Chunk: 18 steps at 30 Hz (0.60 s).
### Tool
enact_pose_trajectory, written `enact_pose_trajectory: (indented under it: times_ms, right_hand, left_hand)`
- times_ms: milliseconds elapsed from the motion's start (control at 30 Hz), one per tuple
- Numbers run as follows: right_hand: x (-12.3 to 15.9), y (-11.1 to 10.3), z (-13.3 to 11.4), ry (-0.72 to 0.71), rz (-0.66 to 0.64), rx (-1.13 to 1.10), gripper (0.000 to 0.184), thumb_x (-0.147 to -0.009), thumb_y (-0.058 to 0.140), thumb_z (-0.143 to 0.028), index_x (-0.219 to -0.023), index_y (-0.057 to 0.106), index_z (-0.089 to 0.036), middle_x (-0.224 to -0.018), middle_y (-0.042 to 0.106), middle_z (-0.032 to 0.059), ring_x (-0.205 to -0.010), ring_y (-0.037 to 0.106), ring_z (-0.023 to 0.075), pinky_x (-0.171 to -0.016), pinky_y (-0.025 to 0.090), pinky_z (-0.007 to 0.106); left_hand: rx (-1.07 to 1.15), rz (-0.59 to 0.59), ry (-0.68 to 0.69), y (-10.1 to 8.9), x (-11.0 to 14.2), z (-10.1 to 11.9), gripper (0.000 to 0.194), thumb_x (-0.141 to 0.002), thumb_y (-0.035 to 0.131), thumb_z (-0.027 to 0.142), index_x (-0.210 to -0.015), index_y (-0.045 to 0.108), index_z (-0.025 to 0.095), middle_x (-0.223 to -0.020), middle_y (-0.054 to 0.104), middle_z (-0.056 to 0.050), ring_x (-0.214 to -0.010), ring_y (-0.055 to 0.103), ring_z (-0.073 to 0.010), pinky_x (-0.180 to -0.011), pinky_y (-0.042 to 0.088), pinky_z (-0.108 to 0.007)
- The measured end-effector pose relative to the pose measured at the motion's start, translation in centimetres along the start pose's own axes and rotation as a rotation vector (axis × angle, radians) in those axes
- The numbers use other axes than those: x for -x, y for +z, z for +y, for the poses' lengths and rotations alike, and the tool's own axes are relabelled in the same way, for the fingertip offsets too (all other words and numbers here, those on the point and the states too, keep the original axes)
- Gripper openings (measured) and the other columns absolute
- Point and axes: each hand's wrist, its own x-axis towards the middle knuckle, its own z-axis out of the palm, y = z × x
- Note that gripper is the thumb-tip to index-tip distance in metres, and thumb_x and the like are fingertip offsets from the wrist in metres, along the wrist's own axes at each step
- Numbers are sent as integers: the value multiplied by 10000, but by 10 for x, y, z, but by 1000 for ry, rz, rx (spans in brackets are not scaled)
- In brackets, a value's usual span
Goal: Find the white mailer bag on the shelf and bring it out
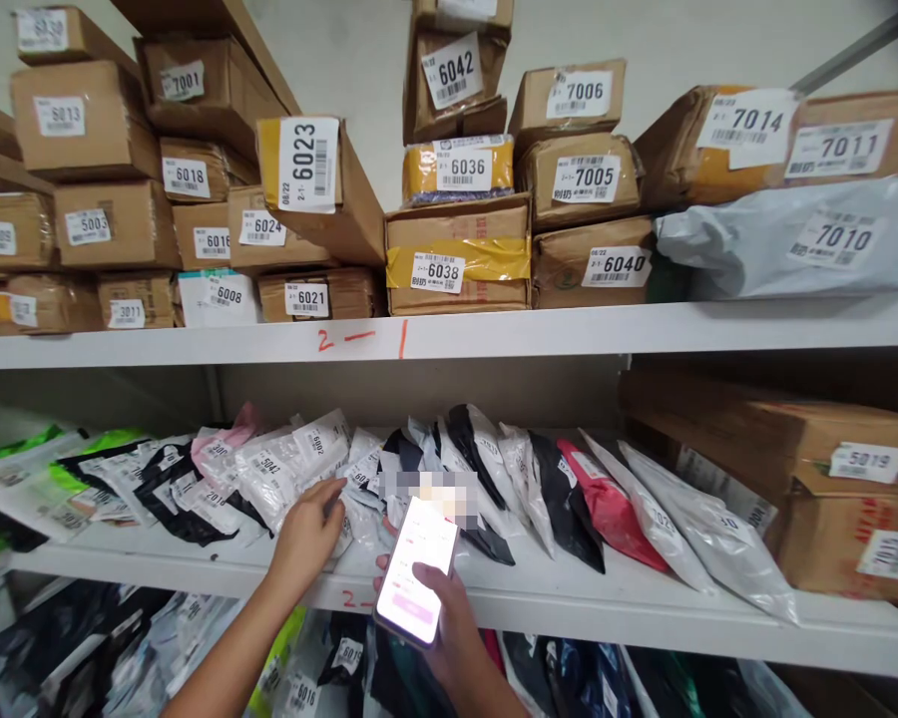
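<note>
**Shelved parcels, with lit phone in hand at 6 o'clock**

Head view, clock read from picture centre.

- Phone [417,568]: at 6 o'clock, screen lit, tilted, in front of middle shelf [569,608]. Gripped in right hand [443,603], with fingers wrapped behind and past far edge, thumb over screen.
- Left hand [310,519]: between 7 and 8 o'clock, over front of same shelf. Fingers partly open and loosely curled, forefinger extended towards bags; nothing visibly held. Contact with bags: cannot tell.
- White bag labelled 5042 [265,489]: at 8 o'clock, just beside left hand.
- Red bag [610,509]: at 4 o'clock, aslant in a row of leaning bags.
- Box labelled 6042 [453,85]: at 12 o'clock, high on stack above upper shelf [494,334].

Risks, by judgement:
- Slumping of neighbouring bags, from pulling out one in a leaning, overlapping row.
- Misreading of numbers, from creased film and half-covered labels.
- Dropping of phone beyond shelf edge, from loosened one-handed grip during thumb tapping.
- Toppling of high stack, from a knock to its uneven boxes.
</note>
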Motion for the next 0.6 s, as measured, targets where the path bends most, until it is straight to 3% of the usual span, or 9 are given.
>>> enact_pose_trajectory:
  times_ms: [100,200,300,433,533,600]
  right_hand:
    - [0,1,-3,-3,8,-8,872,-472,808,-368,-1235,492,-90,-883,749,135,-733,686,243,-651,529,356]
    - [0,1,-1,-12,-41,6,751,-547,769,-376,-1207,541,-100,-906,746,120,-732,682,221,-668,517,339]
    - [1,1,6,-9,-71,34,704,-541,778,-353,-1165,566,-103,-882,745,111,-710,674,204,-664,505,325]
    - [-1,6,14,-9,3,31,833,-401,848,-329,-1133,509,-124,-835,749,121,-679,676,241,-618,511,355]
    - [-4,8,15,-47,99,-47,884,-359,869,-345,-1116,452,-159,-843,752,123,-732,688,276,-611,518,373]
    - [-5,8,15,-42,123,-73,884,-366,869,-361,-1115,438,-171,-856,753,123,-757,691,279,-643,521,385]
  left_hand:
    - [191,-103,-14,-6,-11,5,582,-691,375,346,-1164,647,142,-1269,624,-86,-1197,555,-237,-1090,379,-419]
    - [367,-246,-51,-14,-23,12,634,-649,400,340,-1204,624,130,-1301,601,-93,-1217,539,-246,-1131,309,-445]
    - [316,-355,-12,-20,-24,18,680,-654,414,322,-1294,544,131,-1374,537,-101,-1266,493,-244,-1128,313,-437]
    - [-36,-163,8,-19,-1,18,800,-693,437,304,-1435,294,43,-1389,469,-204,-1256,479,-311,-1069,380,-476]
    - [-214,-76,-78,-8,23,11,727,-762,391,371,-1356,390,-48,-1280,530,-267,-1190,520,-378,-1043,396,-512]
    - [-208,-77,-76,3,36,5,687,-815,320,423,-1295,476,-43,-1271,556,-262,-1184,535,-368,-1059,391,-508]
